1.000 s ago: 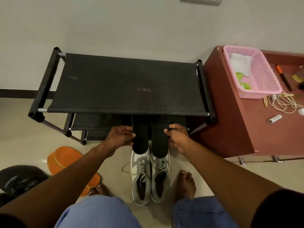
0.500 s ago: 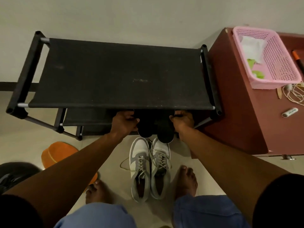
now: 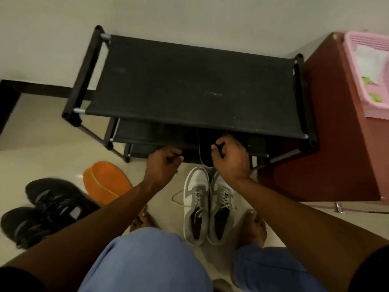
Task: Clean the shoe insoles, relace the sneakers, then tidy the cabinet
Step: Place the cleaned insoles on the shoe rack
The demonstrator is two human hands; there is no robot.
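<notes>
While the right hand [image 3: 230, 158] curls its grip round a black insole [image 3: 205, 153] on the shoe rack's [image 3: 189, 85] lower shelf, the left hand [image 3: 163, 165] hangs curled, holding nothing, beside grey sneakers [image 3: 208, 205] on the floor.

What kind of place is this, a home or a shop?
Probably a home, perhaps near the entrance. A black shoe rack stands against a plain wall, grey sneakers and black shoes lie on the tiled floor, and a pink basket sits on a wooden cabinet.
</notes>
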